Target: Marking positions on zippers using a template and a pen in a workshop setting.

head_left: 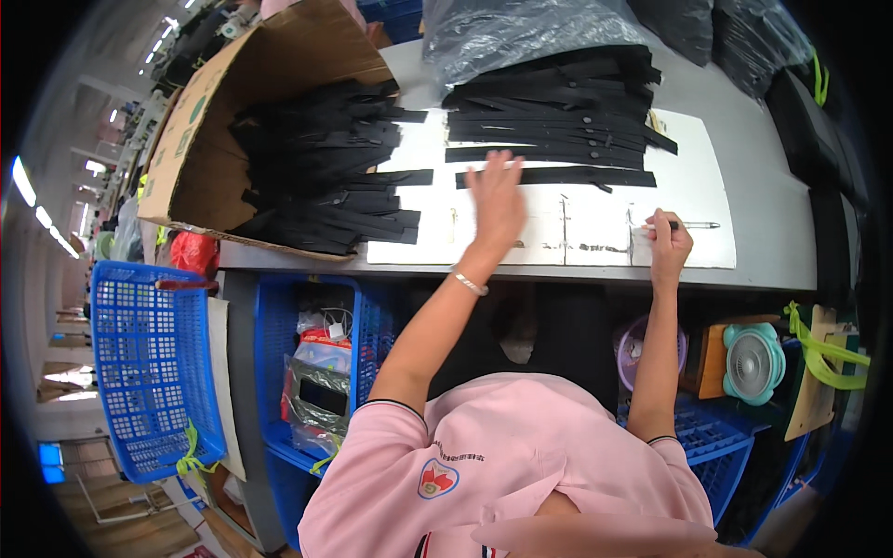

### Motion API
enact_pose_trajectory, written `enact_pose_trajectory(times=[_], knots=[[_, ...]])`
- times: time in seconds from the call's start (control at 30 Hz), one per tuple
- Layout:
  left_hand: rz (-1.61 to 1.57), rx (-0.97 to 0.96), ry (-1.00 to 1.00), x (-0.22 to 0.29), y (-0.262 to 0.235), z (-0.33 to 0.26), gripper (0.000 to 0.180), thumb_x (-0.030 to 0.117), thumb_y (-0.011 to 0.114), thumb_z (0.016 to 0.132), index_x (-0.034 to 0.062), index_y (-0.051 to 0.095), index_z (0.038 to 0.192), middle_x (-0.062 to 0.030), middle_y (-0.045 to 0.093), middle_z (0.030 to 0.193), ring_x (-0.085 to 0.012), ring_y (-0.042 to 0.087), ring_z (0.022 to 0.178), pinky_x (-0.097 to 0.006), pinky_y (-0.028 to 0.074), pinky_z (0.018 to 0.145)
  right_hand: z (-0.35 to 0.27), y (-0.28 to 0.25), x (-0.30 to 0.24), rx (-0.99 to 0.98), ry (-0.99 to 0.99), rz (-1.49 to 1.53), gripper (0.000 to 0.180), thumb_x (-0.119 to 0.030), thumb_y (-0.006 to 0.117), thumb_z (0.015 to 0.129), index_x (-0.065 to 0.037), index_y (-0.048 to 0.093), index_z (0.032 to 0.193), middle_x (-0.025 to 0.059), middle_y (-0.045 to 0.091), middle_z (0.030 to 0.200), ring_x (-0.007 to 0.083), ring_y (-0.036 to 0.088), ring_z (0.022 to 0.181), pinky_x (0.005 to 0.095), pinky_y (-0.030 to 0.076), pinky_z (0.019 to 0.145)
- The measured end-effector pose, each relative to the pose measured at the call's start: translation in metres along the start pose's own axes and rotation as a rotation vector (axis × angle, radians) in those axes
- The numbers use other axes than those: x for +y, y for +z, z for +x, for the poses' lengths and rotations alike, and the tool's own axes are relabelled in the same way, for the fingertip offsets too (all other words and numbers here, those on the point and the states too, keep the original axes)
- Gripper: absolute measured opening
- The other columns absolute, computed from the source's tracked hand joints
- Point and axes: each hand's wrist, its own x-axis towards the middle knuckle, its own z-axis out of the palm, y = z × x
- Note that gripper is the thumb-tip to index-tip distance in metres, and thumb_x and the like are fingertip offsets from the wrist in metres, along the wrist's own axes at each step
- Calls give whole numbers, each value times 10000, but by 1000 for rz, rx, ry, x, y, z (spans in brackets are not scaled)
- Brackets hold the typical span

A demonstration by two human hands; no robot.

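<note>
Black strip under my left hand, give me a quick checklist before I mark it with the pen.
1. Left hand pressing flat on the single black strip: ok.
2. Strip lies alone on the white board, apart from the stack of strips behind it: ok.
3. Right hand holds the pen: ok.
4. Pen tip on the strip: not ok, it sits nearer the board's front, pointing right.
5. Strip lined up with the board's marks: cannot tell.
</note>
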Motion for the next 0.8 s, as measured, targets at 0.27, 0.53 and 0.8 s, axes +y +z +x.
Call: enact_pose_trajectory(times=[0.27,0.53,0.8], knots=[[293,145,-218,-147,-85,-21,266,-6,613,891,50,670,1145,-113,669,1200,-310,553,1255,-551,245,1208,2,1,0,-56,48,-62,254,-172,649,1021,-18,705,827,-4,651,751,33,496,627,203,382,568],[-66,12,-219,-72,-90,-7,82,68,701,899,47,676,975,-113,695,876,-312,665,911,-433,468,961,0,-9,3,-42,59,-98,231,-153,640,1025,-8,697,854,-3,658,776,36,519,658,205,420,605],[-532,-463,-137,40,-39,1,158,107,788,870,47,702,989,-71,728,856,-177,680,771,-294,533,730,-4,11,-11,-4,38,-64,189,-159,654,1021,-8,752,1078,-10,690,823,30,544,682,196,433,604]])
